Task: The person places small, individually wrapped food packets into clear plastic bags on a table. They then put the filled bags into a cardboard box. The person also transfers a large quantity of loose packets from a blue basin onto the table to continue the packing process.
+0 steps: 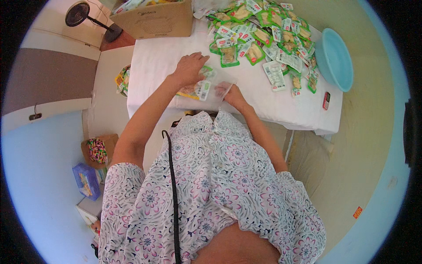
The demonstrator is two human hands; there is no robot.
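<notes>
A clear plastic bag lies on the white-covered table close to my body, with its opening towards the right. Green and yellow food packets show inside it. My left hand rests over the bag's left part, palm down; its grip underneath is hidden. At the opening, my right hand pinches the bag's edge, its fingertips partly behind the film. Beyond both hands spreads a large heap of small sealed food pouches with green borders, some showing their white printed backs.
A cardboard box holding packets stands at the table's far left. A light blue plastic basin leans beside the heap, and a small red phone lies near the right edge. On the floor at left is a carton of colourful wrapped pieces.
</notes>
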